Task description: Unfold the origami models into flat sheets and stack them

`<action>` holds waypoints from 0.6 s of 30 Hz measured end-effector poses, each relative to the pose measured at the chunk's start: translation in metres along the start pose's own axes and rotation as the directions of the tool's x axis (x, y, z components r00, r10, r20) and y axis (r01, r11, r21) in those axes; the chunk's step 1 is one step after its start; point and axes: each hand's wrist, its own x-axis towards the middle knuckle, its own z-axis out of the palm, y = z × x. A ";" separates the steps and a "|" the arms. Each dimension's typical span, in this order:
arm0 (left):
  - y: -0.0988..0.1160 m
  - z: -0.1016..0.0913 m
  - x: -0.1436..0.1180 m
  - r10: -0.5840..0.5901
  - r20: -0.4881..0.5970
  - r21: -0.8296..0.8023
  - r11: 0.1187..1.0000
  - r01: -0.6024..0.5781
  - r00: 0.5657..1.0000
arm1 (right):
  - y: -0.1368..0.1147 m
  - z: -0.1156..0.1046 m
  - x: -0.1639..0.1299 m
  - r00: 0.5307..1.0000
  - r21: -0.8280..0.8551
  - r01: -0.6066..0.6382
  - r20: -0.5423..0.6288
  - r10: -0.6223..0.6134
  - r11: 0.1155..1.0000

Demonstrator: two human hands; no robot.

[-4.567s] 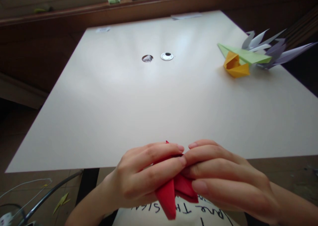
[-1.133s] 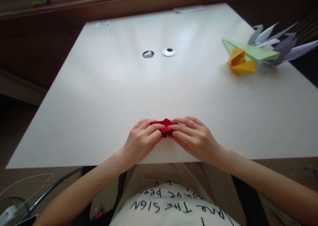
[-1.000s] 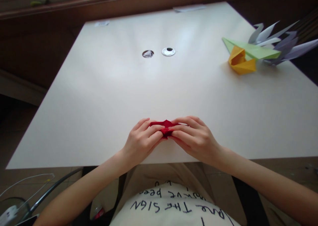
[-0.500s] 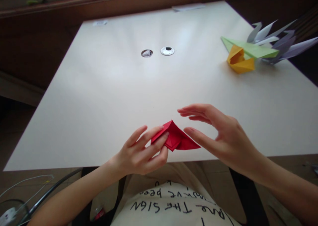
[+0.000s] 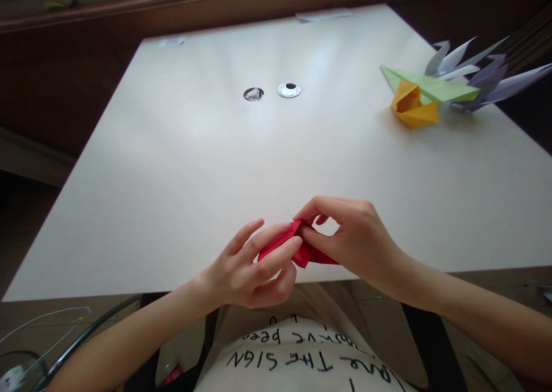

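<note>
A folded piece of red paper (image 5: 302, 253) is held just above the near edge of the white table (image 5: 172, 168). My left hand (image 5: 252, 268) pinches its left side between thumb and fingers. From the right, my right hand (image 5: 351, 239) grips the paper's upper right part with thumb and fingertips. Most of the paper is hidden between the two hands.
At the far right of the table lie folded paper figures: an orange one (image 5: 411, 107), a green one (image 5: 426, 86) and several pale purple ones (image 5: 483, 73). Two round holes (image 5: 271, 91) sit in the table's middle. Cables lie on the floor at lower left.
Both hands first pressed the red paper on the table. Half a second ago my right hand let go and opened; now it has closed on the paper again, lifted off the table.
</note>
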 end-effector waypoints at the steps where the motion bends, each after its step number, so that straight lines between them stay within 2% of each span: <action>1: 0.001 0.001 0.000 -0.032 -0.020 -0.043 0.999 0.031 0.999 | 0.000 0.000 -0.002 0.999 -0.005 0.040 -0.020 -0.040 0.999; 6: 0.006 0.001 -0.003 -0.248 0.010 -0.293 0.926 0.240 0.969 | -0.003 0.002 -0.013 0.973 -0.114 0.221 -0.047 -0.228 0.968; 11: 0.009 -0.002 -0.003 -0.239 -0.019 -0.290 0.930 0.224 0.971 | -0.009 0.004 -0.023 0.942 -0.233 0.329 0.014 -0.335 0.915; 14: 0.007 -0.003 -0.003 -0.210 -0.029 -0.250 0.948 0.196 0.977 | -0.011 0.003 -0.022 0.959 -0.190 0.273 -0.021 -0.282 0.943; 18: 0.005 -0.001 -0.004 -0.201 -0.068 -0.123 0.974 0.192 0.977 | -0.009 -0.002 -0.017 0.995 -0.022 0.078 -0.065 -0.079 0.997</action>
